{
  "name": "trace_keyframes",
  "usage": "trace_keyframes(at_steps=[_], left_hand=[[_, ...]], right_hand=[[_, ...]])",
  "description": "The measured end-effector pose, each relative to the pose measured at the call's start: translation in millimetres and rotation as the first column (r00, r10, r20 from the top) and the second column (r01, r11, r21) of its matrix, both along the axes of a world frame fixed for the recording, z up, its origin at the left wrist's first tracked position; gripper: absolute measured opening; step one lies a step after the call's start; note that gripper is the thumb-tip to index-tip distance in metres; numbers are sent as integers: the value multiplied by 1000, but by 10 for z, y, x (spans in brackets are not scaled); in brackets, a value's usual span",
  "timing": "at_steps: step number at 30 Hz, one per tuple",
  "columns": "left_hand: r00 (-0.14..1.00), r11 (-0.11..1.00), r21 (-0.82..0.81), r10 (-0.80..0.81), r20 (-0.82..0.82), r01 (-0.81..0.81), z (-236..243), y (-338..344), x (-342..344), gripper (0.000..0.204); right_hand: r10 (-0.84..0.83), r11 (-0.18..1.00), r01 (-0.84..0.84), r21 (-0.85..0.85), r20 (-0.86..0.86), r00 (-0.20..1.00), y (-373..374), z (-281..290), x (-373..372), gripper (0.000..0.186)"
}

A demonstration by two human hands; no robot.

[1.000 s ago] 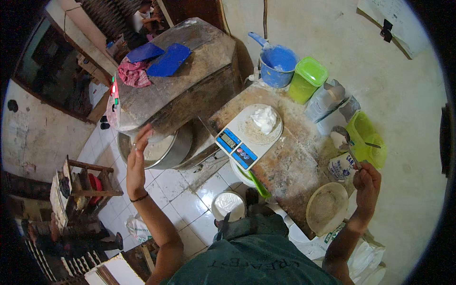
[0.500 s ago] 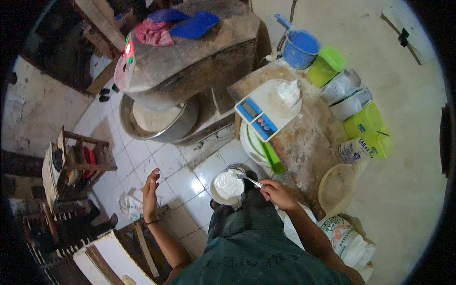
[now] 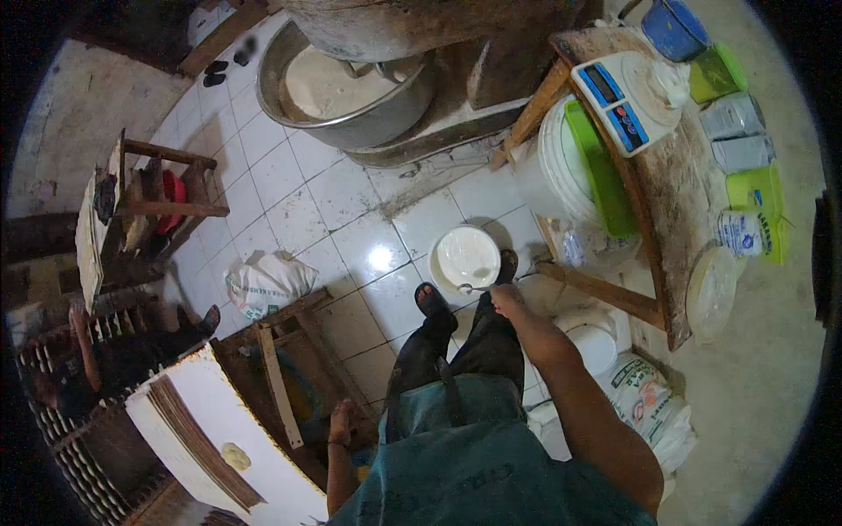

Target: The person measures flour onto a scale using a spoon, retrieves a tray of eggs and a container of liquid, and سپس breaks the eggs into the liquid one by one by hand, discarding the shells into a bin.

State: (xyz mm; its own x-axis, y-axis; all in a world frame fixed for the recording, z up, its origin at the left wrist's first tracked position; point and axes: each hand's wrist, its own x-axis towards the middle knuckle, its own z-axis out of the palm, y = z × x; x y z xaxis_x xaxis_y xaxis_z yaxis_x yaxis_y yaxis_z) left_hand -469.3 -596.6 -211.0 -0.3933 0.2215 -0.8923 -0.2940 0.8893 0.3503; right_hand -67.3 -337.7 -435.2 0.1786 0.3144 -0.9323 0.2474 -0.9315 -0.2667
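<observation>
In my right hand (image 3: 507,301) is a metal spoon (image 3: 467,287), my fingers closed round its handle. The spoon's bowl hangs over the near rim of a round white tub (image 3: 469,254) that stands on the floor by my feet. Pale, smooth contents show inside the tub. My left hand (image 3: 340,422) hangs low at my side, beside a white-topped table, with no object visible in it; its fingers seem loosely extended.
A floury wooden table (image 3: 649,210) at right bears a digital scale (image 3: 627,101), a blue dipper (image 3: 674,31) and green containers. Beneath its edge is a white bucket (image 3: 557,167). A large mixer bowl (image 3: 368,114) with dough stands ahead. A white sack (image 3: 272,282) lies left.
My view has shifted down toward the floor. My left hand has dropped from in front of me to my side. The spoon, earlier over the tub with white stuff on it, now points lower.
</observation>
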Motion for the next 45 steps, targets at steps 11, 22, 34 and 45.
trace_keyframes(at_steps=[11,22,34,45], left_hand=[[968,972,186,101,231,-145,-835,-65,-106,18],[956,926,265,-290,50,267,-543,1138,90,50],[566,547,-225,-824,26,807,-337,357,1702,46],[514,475,-369,-858,6,798,-220,73,1549,43]], right_hand=[[-336,686,353,636,-153,929,-782,3070,1106,21],[-948,-294,497,817,-317,-39,-2033,2597,3555,24],[-590,799,311,514,570,572,-3448,-604,3924,69],[-65,790,-361,496,653,755,-3518,-658,4440,47]])
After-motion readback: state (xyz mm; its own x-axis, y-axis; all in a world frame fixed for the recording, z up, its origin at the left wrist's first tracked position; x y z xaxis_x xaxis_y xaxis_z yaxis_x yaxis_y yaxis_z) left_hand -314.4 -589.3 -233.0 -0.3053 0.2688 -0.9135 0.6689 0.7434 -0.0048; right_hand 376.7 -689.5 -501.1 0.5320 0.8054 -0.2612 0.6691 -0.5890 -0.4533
